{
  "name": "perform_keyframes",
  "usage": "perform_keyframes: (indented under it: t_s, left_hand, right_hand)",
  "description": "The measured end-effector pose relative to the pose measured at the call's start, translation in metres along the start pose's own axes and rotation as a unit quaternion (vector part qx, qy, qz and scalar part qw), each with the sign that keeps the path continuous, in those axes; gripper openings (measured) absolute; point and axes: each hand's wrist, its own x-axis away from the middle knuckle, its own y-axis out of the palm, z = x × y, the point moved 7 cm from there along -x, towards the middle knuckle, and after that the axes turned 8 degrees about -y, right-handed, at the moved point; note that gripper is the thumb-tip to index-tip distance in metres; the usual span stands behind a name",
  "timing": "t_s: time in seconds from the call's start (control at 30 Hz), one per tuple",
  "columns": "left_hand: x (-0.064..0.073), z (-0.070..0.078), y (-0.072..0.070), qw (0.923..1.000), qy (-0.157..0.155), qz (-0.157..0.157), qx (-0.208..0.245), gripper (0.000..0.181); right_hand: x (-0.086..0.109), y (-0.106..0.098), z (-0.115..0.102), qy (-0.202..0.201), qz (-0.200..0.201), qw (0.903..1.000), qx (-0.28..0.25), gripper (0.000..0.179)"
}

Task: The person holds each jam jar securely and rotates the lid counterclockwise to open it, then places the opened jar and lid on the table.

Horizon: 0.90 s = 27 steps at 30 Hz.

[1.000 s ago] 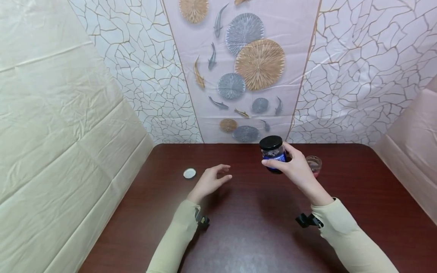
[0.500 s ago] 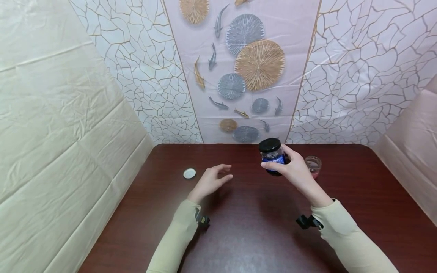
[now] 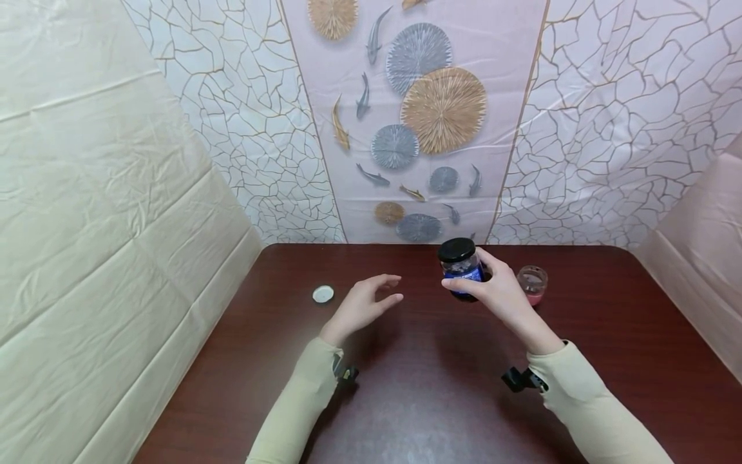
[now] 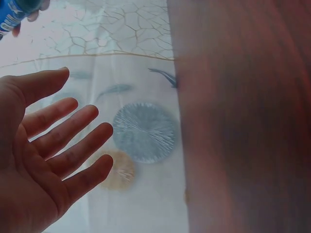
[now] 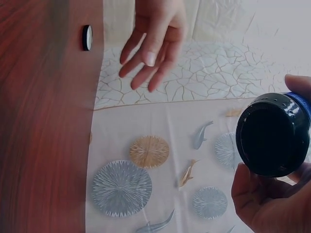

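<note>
Ahead of me the back wall wears a creased covering: a pale pinkish middle panel (image 3: 379, 109) printed with gold and grey discs and small fish, between a left crackle section (image 3: 232, 116) and a right crackle section (image 3: 626, 116), both white with brownish-gold veins. On my left stands a wrinkled cream side wall (image 3: 116, 225), on my right a pinkish-beige side wall (image 3: 701, 251). Below me spreads a reddish-brown table (image 3: 429, 367), far corners rounded, catching soft light; whether it's real wood, I can't tell.
</note>
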Motion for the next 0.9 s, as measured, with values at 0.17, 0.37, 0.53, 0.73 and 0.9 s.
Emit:
perform_keyframes:
  t_s: [0.17, 0.37, 0.53, 0.73, 0.9]
  left_hand:
    - [0.001, 0.017, -0.007, 0.9994, 0.027, 0.012, -0.017, 0.042]
    - [0.005, 0.033, -0.014, 0.9983, 0.05, 0.021, -0.024, 0.044]
    - [0.009, 0.046, -0.022, 0.9974, 0.061, 0.026, -0.029, 0.045]
    - [0.017, 0.063, -0.034, 0.9961, 0.071, 0.04, -0.034, 0.046]
    - [0.022, 0.076, -0.045, 0.993, 0.096, 0.062, -0.032, 0.045]
  right_hand:
    - [0.001, 0.002, -0.001, -0.004, -0.002, 1.0, -0.008, 0.062]
    - [0.0, 0.006, 0.001, -0.019, 0.0, 0.9998, -0.011, 0.06]
    - [0.0, 0.008, 0.001, -0.025, -0.005, 0.9997, 0.002, 0.06]
    - [0.0, 0.011, 0.002, -0.027, -0.016, 0.9995, -0.006, 0.061]
    - [0.001, 0.013, 0.001, -0.026, -0.022, 0.9994, -0.006, 0.06]
